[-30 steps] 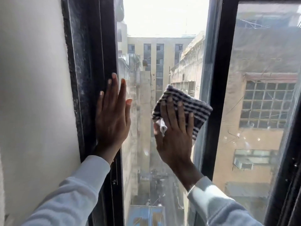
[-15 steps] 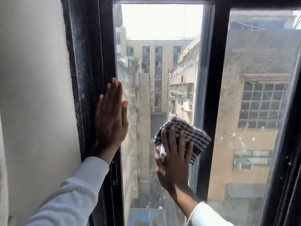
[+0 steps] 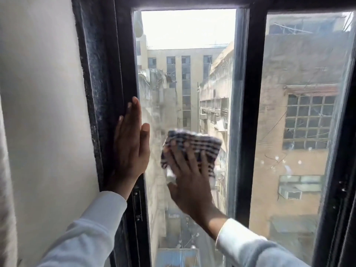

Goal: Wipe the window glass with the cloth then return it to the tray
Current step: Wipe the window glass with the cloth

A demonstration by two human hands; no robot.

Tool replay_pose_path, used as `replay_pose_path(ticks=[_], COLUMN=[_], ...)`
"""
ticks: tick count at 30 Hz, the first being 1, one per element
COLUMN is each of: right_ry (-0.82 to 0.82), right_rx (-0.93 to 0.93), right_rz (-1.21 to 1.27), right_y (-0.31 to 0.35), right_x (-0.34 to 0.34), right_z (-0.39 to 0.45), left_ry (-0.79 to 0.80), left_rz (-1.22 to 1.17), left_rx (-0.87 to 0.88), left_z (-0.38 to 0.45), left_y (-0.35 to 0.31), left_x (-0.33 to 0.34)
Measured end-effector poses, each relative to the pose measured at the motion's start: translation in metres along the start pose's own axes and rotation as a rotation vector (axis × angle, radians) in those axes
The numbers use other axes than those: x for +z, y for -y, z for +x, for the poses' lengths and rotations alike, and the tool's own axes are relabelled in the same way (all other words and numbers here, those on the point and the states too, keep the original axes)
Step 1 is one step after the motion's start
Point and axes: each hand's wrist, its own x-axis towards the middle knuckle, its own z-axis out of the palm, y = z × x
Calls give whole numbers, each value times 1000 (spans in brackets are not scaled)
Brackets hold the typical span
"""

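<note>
White wall (image 3: 44, 112) fills the left side, and next to it stands the black window frame (image 3: 107, 74). The person looks out at tall tan buildings and a street far below.

The left hand (image 3: 131, 149) lies flat, half on the frame and half on the window glass (image 3: 185, 83). Its fingers (image 3: 134, 116) are straight and close together, and they hold nothing. This hand seems to steady the person, which is a good way to stand while wiping.

To its right, the right hand (image 3: 189, 176) presses the checked cloth (image 3: 194, 145) flat on the glass, near the middle of the narrow pane. Its fingers (image 3: 200, 160) are spread apart on top of the cloth, pinning it to the glass. The cloth looks blurry, so it is likely sliding.

The job is at the wiping part. The glass near the left hand looks cloudy and smeared. To wipe well, the person should keep the palm flat, push evenly, and go in rows that overlap, right out to the edges by the black bar (image 3: 248, 112) in the middle. The cloth should stay bunched under the hand so it does not slip out.

Further right is a second pane (image 3: 300, 74) with small white spots low down. It may need wiping too.

No tray can be seen, so where the cloth goes back cannot be told.
</note>
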Motion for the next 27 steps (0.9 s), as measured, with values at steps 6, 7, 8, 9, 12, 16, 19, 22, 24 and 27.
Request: replay_pose_path(ticks=[6,7,8,9,12,16,19,22,24,27], right_ry=[-41,-76,-95,-90,30,180,73,-173,-286,-193], right_rx=[-274,-172,-74,-2,-15,-303,-327,-51,193,431], right_rz=[-15,-15,-17,-3,27,-65,-46,82,49,33], right_y=[-14,-27,-33,-32,0,30,21,-20,-56,-54], right_x=[-11,-17,-19,-18,5,22,14,-13,-26,-12], right_z=[43,59,66,63,-11,-127,-41,90,117,39], left_ry=[-40,-50,-56,-56,-31,-20,-27,-49,-47,-17], left_rz=[4,0,-7,-12,-14,-8,-12,0,4,13], left_rx=[24,22,14,4,-16,-6,10,15,6,-8], left_z=[1,1,0,0,1,0,0,0,-1,-1], left_y=[5,4,3,2,-1,0,0,-1,-3,-6], left_x=[3,5,6,6,4,1,1,4,4,1])
